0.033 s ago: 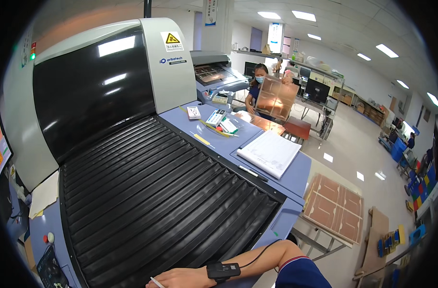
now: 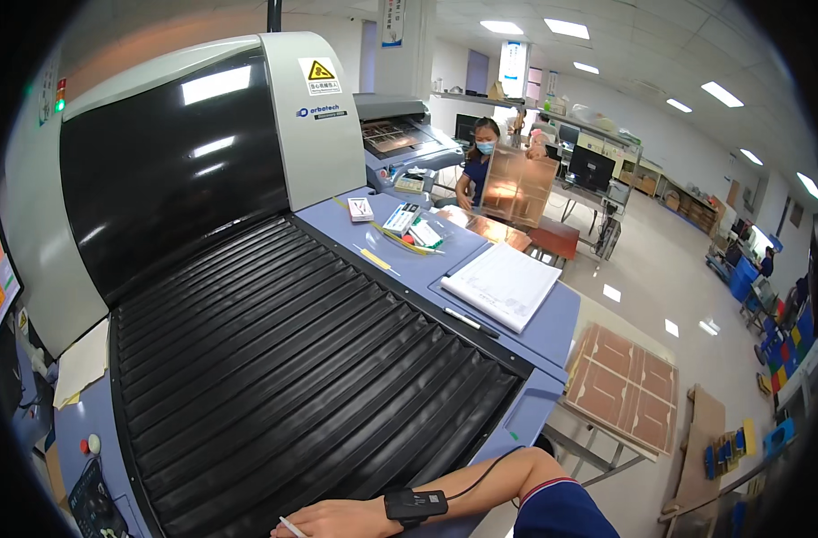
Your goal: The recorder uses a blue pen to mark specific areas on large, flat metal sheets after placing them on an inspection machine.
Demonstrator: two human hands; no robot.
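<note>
My right hand [image 2: 333, 520] lies at the bottom edge, over the near edge of the black pleated bellows cover [image 2: 292, 368]. A thin white stick [image 2: 292, 527], perhaps a pen, pokes out from between its fingers; the fingertips are cut off by the frame. A small black device [image 2: 415, 507] with a cable is strapped to my right wrist. My left hand is out of view.
Behind the bellows stands a machine with a dark curved hood [image 2: 176, 161]. On its blue side ledge lie an open notebook [image 2: 503, 285], a marker [image 2: 470, 323] and small boxes [image 2: 402, 219]. Copper panels [image 2: 624, 386] rest at right. A masked co-worker holds a copper panel [image 2: 519, 184].
The co-worker's copper panel has shifted very slightly to the right. My right hand stays in the same place.
</note>
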